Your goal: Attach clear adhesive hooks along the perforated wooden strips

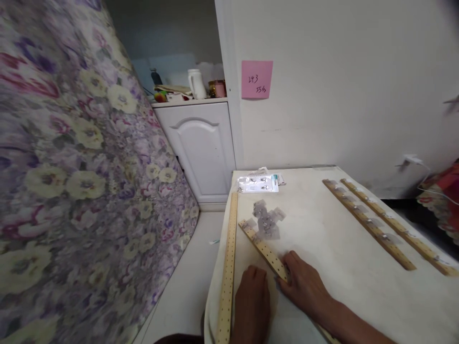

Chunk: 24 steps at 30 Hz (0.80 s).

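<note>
My right hand (pixel 303 284) grips the near part of a long wooden strip (pixel 270 258) with rows of holes, thumb on one side and fingers on the other. The strip lies slantwise on the table, with clear plastic pieces near its far end. To its left is my left hand (pixel 253 294), fingers curled down; what they hold, if anything, is hidden. Beside the strip's far end is a loose pile of clear plastic hook-like pieces (pixel 267 220). Another perforated wooden strip (pixel 228 267) runs along the table's left edge.
Two wooden strips fitted with clear pieces, a nearer one (pixel 369 222) and an outer one (pixel 398 227), lie on the right of the cloth-covered table (pixel 308 205). Clear plastic packaging (pixel 257 183) sits at the back left. A floral curtain (pixel 89 191) hangs at left; a wall stands behind.
</note>
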Each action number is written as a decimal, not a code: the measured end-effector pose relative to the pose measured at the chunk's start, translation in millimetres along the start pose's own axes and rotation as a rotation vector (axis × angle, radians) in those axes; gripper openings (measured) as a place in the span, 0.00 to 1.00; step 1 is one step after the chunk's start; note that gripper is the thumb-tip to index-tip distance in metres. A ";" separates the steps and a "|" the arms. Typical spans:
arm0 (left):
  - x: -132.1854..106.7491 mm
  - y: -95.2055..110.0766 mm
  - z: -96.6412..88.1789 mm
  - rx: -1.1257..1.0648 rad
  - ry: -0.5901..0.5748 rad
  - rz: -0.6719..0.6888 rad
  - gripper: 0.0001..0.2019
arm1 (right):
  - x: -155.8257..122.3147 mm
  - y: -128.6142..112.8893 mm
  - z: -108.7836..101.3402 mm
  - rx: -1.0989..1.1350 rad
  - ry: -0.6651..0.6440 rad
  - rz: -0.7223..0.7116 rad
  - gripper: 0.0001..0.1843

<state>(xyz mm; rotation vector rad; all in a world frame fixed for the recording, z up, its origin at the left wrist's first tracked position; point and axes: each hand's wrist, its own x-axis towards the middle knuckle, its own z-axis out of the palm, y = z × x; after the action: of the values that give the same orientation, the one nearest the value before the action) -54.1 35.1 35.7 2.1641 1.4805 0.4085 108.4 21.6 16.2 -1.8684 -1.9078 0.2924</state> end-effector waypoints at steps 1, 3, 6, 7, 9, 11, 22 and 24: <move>-0.7 0.1 -0.2 -0.001 0.000 0.005 0.13 | 1.5 -1.1 0.9 -0.007 -0.004 0.003 0.09; -1.9 0.2 -0.3 -0.006 0.010 0.013 0.13 | 3.6 -2.1 3.0 -0.016 -0.014 0.002 0.09; -1.7 -1.1 0.9 -0.016 0.016 0.016 0.12 | 4.1 -1.9 7.5 -0.017 -0.011 -0.006 0.10; -1.1 -1.8 1.8 -0.017 0.013 0.016 0.12 | 3.4 -1.8 8.9 -0.014 -0.009 -0.006 0.10; 0.5 -2.9 3.4 -0.009 0.006 0.009 0.12 | 1.4 -1.8 10.1 0.001 -0.009 -0.004 0.11; 1.6 -3.0 4.2 0.003 0.002 0.004 0.12 | 0.1 -1.3 8.2 0.033 -0.012 0.004 0.12; 5.3 2.7 -1.3 0.048 -0.035 -0.043 0.13 | 81.5 44.0 3.3 0.547 -0.052 0.331 0.10; 8.0 2.6 -0.6 0.069 -0.050 -0.068 0.13 | 95.6 48.3 11.4 0.577 -0.083 0.369 0.10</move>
<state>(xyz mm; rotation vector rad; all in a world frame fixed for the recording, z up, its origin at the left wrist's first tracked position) -49.5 42.0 37.4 2.1543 1.5566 0.2820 148.1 120.4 0.5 -1.7936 -1.3118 0.9396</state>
